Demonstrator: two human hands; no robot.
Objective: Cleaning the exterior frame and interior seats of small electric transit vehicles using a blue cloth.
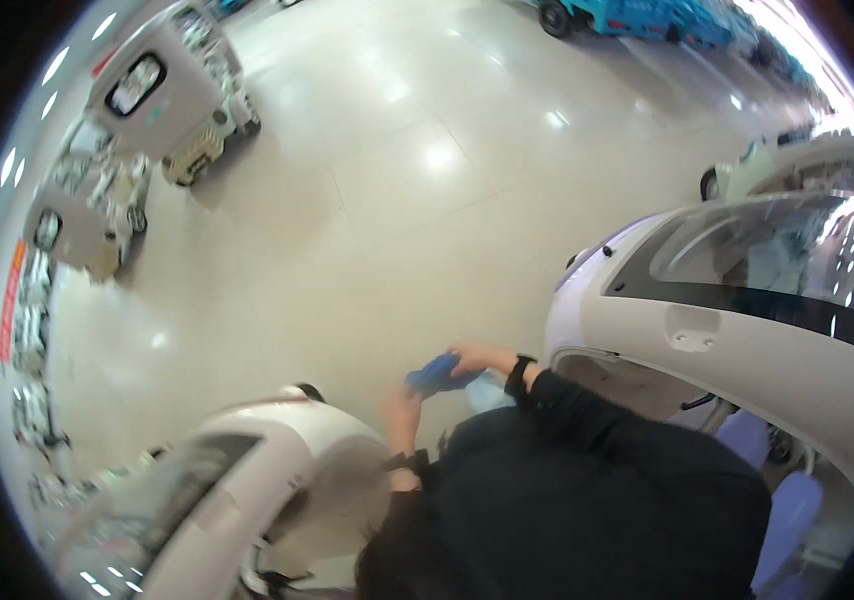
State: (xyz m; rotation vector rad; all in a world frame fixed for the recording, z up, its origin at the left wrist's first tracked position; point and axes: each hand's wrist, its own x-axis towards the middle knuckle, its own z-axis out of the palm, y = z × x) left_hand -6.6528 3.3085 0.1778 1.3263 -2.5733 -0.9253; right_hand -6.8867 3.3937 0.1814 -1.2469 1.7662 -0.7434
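A blue cloth is bunched between my two hands, low in the middle of the view. My right hand grips its right end from above, fingers wrapped over it. At the cloth's left end my left hand is closed on it, somewhat smeared by motion. A dark band circles each wrist, and black sleeves cover my arms. Just below the right hand shows a pale blue thing, partly hidden by my arm; its kind I cannot make out.
A white and lilac enclosed vehicle stands close on my right, its side open. Another white vehicle is close on the left. Farther off are beige cabin vehicles and a bright blue cargo vehicle. Glossy tiled floor lies between them.
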